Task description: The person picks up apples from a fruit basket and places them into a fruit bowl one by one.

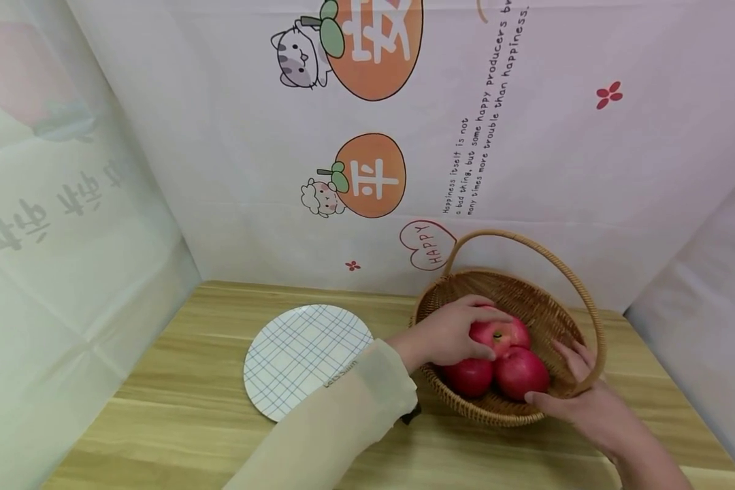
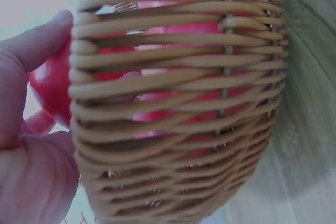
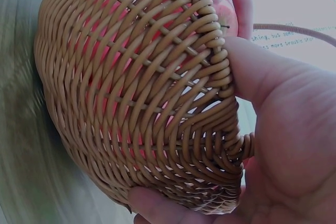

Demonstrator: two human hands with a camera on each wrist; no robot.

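Note:
A woven wicker basket with a tall arched handle stands at the right, several red apples inside it. My left hand reaches over its left rim and grips the upper apple, thumb and fingers spread round it. Below that lie another apple at left and one at right. In the left wrist view, the basket wall partly hides the gripped apple. At the basket's right side my right hand holds the rim. The right wrist view shows its thumb at the rim and fingers low against the weave.
Left of the basket lies a round white plate with a blue grid pattern, partly covered by the left sleeve. Everything rests on a wood-grain table. Printed white cloth encloses the back and sides.

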